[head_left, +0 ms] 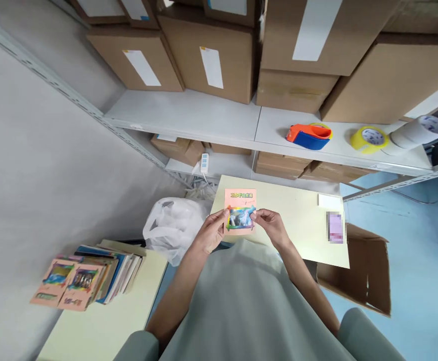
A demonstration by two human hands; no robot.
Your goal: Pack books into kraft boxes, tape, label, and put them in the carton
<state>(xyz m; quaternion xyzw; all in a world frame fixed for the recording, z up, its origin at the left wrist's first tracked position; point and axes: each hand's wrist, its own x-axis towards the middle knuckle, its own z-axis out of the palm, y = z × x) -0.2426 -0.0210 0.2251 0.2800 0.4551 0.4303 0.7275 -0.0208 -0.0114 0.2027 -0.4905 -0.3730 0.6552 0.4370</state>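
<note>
Pink book (240, 213) is being held over the left end of the surface (297, 225), its cover facing up toward the camera. The left hand (213, 230) is pinching its left edge, thumb on the cover; the right hand (270, 226) is pinching the right edge in like manner. White bag (176, 225) is resting just left of the surface. Farther left, a stack (117, 271) of books is lying on a second surface (110, 326). Beyond, a shelf (204, 113) is supporting boxes (219, 57), a dispenser (309, 138) and a yellow roll (364, 145). At right, the surface is partly covering an open carton (365, 271).
</note>
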